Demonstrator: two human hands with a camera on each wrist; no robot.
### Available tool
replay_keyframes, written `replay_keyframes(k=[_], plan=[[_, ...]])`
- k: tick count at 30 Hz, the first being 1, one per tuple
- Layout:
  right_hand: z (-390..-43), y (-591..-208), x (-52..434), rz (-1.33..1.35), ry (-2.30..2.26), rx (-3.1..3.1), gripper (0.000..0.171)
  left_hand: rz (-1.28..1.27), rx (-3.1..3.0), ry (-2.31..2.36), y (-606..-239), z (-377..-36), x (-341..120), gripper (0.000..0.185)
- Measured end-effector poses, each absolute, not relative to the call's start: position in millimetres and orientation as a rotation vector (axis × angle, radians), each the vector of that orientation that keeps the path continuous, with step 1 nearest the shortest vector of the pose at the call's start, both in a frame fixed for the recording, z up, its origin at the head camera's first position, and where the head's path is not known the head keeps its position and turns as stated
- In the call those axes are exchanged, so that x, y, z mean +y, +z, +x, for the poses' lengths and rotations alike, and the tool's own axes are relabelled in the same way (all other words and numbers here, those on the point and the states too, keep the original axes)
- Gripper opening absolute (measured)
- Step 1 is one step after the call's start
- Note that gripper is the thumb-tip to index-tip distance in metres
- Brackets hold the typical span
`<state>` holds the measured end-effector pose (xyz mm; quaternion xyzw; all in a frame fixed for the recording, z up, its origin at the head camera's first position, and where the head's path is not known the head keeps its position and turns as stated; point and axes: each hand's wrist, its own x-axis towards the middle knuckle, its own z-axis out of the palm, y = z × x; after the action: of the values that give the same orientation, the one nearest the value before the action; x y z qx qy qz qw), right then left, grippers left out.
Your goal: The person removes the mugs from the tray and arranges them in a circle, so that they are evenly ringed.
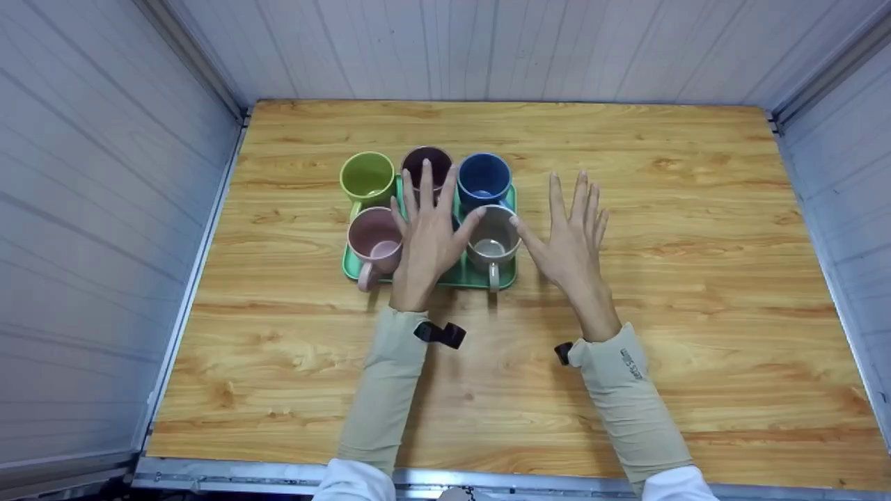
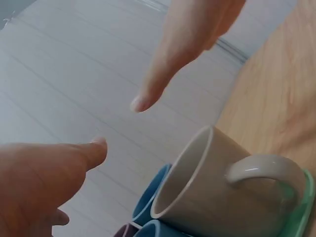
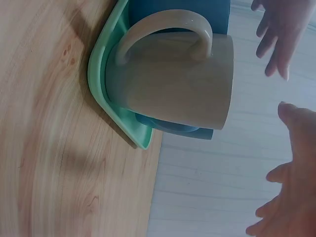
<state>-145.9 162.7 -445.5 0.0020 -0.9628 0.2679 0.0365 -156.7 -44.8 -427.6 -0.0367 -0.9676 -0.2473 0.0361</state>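
Beige sleeves cover both forearms, which reach forward over the wooden worktop (image 1: 626, 174). Each wrist carries a small black camera clip. Both hands are spread flat with straight fingers, palms down, holding nothing.

The left hand (image 1: 428, 233) hovers over the middle of a green tray (image 1: 459, 277), its fingertips reaching toward the maroon mug (image 1: 426, 161) in the back row. The right hand (image 1: 572, 240) hangs just right of the tray, its thumb stretched toward the rim of the grey mug (image 1: 493, 240); whether it touches the rim I cannot tell.

Five mugs stand upright on or against the tray. At the back are a green mug (image 1: 367, 177), the maroon one and a blue mug (image 1: 484, 179). At the front are a pink mug (image 1: 376, 243) on the left and the grey one on the right, both with handles pointing toward the person.

White panelled walls (image 1: 104, 209) enclose the worktop on three sides.
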Motion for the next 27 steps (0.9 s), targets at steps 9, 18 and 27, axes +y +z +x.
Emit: replay_keyframes(k=[9,18,27], plan=[[-145.7,-442.7,163.0,0.168,1.196,-2.65,0.084,0.017,-2.603,-1.229,-409.0,-160.3,-86.2,0.049],[-145.1,-445.1,165.4,0.203,1.389,-2.532,0.081,0.213,-2.413,-1.447,-422.8,-157.7,-134.5,0.036],[-142.4,-451.1,168.0,0.162,1.439,-2.534,0.084,0.433,-2.369,-1.61,-456.6,-152.1,-168.5,0.036]])
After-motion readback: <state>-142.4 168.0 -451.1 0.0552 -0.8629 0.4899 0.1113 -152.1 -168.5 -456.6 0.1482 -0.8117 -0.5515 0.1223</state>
